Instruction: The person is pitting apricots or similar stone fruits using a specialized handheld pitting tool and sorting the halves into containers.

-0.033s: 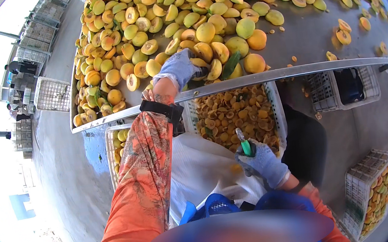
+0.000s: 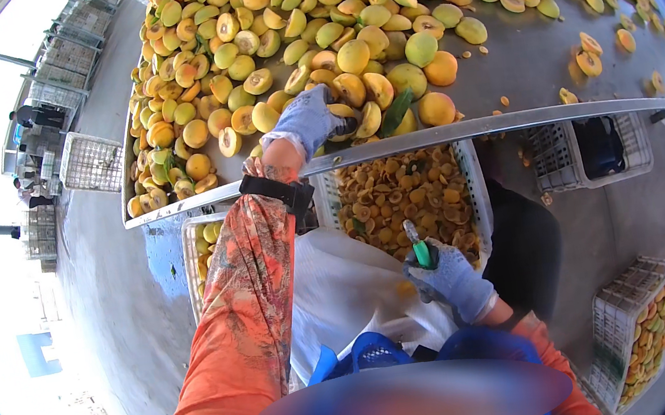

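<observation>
My left hand (image 2: 305,123), in a blue-grey glove with dark fingertips, reaches over the near edge of a metal table (image 2: 517,74). Its fingers are closed round a yellow peach half (image 2: 342,111), partly hidden by the glove. Next to it lie another cut half (image 2: 369,119) and a green leaf (image 2: 396,112). Lower down, in front of my body, my right hand (image 2: 451,276) wears the same kind of glove. It is closed on a green-handled tool (image 2: 421,251) with a short metal tip pointing up and away.
Whole and halved peaches (image 2: 245,51) heap over the table's left and back. Under its metal rim (image 2: 425,142) stands a crate of small brownish-orange pieces (image 2: 399,199). A fruit crate (image 2: 192,268) sits beside my left sleeve, another (image 2: 618,338) at lower right. An overturned-looking crate (image 2: 631,147) lies right.
</observation>
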The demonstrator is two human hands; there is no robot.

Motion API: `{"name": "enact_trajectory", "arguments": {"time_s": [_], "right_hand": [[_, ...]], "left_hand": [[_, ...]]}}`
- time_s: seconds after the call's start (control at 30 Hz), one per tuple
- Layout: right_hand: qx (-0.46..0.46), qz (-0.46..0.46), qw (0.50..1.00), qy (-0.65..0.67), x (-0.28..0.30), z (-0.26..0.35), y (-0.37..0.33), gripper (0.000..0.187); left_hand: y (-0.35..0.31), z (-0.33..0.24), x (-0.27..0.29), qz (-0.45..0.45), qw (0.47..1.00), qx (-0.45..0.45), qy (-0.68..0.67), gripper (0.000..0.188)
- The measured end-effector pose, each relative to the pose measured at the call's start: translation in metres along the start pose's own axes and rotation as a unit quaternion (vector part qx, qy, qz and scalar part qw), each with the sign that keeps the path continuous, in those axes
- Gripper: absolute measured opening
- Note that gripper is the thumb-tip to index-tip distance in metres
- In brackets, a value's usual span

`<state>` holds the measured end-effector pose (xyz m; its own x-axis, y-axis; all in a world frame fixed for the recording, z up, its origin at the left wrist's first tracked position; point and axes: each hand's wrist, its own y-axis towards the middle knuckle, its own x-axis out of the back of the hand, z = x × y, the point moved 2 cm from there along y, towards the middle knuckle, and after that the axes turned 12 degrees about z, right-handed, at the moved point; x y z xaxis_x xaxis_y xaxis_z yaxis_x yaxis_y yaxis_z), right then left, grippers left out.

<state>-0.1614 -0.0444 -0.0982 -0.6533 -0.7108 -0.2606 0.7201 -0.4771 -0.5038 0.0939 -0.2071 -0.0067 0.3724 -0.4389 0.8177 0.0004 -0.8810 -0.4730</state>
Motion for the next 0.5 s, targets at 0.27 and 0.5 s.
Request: {"name": "enact_trajectory", "arguments": {"time_s": [0.27,0.5], "right_hand": [[-0.025,-0.017,0.999,-0.027,-0.013,0.015,-0.005,0.031],[0.031,-0.042,0.978,-0.203,-0.034,0.040,-0.010,0.029]], "left_hand": [[-0.055,0.022,0.005,-0.193,0.866,-0.109,-0.449,0.042],[-0.168,0.041,-0.055,-0.002,0.454,-0.190,-0.870,0.039]]}}
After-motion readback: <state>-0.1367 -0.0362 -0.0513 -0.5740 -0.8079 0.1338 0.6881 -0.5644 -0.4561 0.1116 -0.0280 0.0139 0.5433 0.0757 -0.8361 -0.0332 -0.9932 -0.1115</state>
